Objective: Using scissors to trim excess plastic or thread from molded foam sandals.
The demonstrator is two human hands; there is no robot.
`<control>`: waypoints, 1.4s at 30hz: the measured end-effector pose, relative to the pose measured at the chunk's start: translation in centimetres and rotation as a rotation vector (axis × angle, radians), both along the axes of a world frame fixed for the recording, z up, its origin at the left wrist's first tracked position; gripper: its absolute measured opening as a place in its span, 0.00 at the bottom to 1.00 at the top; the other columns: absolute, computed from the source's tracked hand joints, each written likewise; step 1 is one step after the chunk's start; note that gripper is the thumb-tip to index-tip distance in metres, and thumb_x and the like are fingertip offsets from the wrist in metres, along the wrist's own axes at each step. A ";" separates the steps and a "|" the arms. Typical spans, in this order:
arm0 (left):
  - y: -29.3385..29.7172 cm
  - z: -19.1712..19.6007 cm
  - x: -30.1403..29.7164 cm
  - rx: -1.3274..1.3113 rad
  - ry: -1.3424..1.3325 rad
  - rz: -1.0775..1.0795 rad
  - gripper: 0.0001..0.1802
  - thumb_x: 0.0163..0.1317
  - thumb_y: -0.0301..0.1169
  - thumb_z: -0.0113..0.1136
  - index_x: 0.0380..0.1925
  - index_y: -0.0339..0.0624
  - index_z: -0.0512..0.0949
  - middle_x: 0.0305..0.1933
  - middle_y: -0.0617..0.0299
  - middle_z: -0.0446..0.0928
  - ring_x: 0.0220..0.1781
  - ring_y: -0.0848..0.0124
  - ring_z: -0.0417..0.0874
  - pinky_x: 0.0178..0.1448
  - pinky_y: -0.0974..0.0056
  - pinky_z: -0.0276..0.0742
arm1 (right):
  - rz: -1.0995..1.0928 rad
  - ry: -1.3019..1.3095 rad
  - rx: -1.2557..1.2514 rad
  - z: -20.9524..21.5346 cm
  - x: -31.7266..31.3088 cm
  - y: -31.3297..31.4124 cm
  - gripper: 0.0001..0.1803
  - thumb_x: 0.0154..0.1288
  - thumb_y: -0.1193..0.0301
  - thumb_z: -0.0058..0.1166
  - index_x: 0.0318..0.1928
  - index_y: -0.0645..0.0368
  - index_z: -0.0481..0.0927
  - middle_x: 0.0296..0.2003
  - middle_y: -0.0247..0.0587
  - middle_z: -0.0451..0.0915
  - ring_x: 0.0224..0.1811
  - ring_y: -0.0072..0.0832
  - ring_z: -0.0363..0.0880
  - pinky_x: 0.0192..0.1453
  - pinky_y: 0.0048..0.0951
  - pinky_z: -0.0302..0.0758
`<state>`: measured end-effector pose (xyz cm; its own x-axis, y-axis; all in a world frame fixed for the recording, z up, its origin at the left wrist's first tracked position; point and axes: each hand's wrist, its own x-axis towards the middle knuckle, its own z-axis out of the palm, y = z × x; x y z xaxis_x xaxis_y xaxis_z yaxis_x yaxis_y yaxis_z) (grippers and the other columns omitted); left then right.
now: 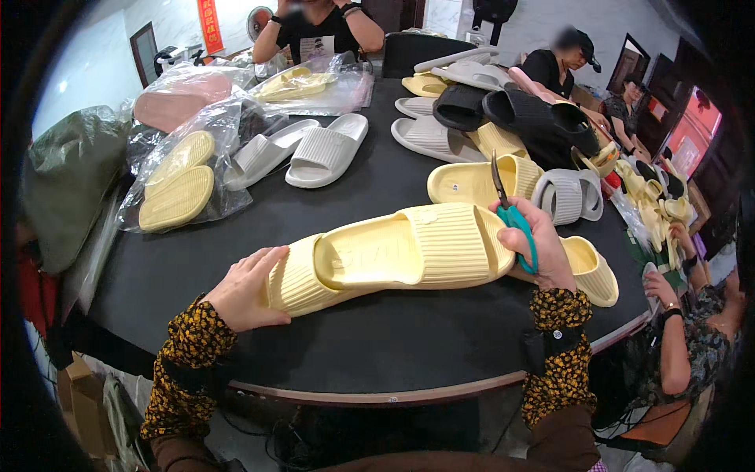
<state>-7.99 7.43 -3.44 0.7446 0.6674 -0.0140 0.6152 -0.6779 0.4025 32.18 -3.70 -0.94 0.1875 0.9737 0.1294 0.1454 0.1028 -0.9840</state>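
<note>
A pale yellow ribbed slide sandal (393, 256) lies sideways on the black round table (377, 346), right in front of me. My left hand (245, 289) grips its heel end. My right hand (535, 248) rests at its toe end and holds teal-handled scissors (510, 211) with the blades pointing up and away. A second yellow sandal (594, 271) lies just behind my right hand.
White sandals (326, 149), black sandals (535, 114) and more yellow ones (472, 181) are spread over the far table. Bagged yellow sandals (177, 185) lie at left. Other people sit at the far side and right; a person's arm (672, 315) reaches in at right.
</note>
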 end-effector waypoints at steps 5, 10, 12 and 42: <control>0.3 0.6 -0.1 -0.063 -0.036 -0.025 0.52 0.36 0.38 0.74 0.63 0.39 0.56 0.63 0.46 0.61 0.66 0.52 0.61 0.68 0.56 0.58 | 0.097 0.030 -0.024 -1.0 1.4 0.2 0.25 0.50 0.70 0.57 0.50 0.63 0.72 0.33 0.32 0.74 0.29 0.16 0.72 0.30 0.16 0.69; 0.9 -0.1 -0.9 -0.071 -0.087 -0.133 0.54 0.31 0.35 0.76 0.62 0.39 0.59 0.63 0.45 0.61 0.66 0.51 0.61 0.68 0.57 0.59 | 0.128 0.081 -0.051 -1.0 1.3 0.2 0.24 0.48 0.70 0.55 0.49 0.62 0.74 0.31 0.29 0.73 0.27 0.14 0.70 0.27 0.15 0.68; 0.9 -0.1 -0.8 -0.073 -0.083 -0.150 0.54 0.31 0.35 0.76 0.62 0.38 0.59 0.63 0.45 0.61 0.66 0.51 0.61 0.68 0.56 0.58 | 0.176 0.107 -0.046 -1.3 1.0 0.5 0.23 0.48 0.70 0.55 0.48 0.63 0.73 0.33 0.31 0.74 0.30 0.15 0.71 0.30 0.16 0.70; 3.7 1.0 19.1 -0.201 -0.362 -0.313 0.51 0.38 0.34 0.71 0.64 0.37 0.56 0.60 0.48 0.65 0.65 0.59 0.65 0.68 0.61 0.59 | -0.620 0.384 0.545 0.9 5.7 -2.7 0.24 0.61 0.61 0.58 0.50 0.64 0.68 0.34 0.36 0.74 0.26 0.19 0.74 0.22 0.21 0.74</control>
<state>11.13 11.13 -2.42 0.8891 0.4224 0.1762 0.1925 -0.6944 0.6934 37.92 -6.44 0.01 0.7825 0.5060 0.3630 0.0020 0.5809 -0.8140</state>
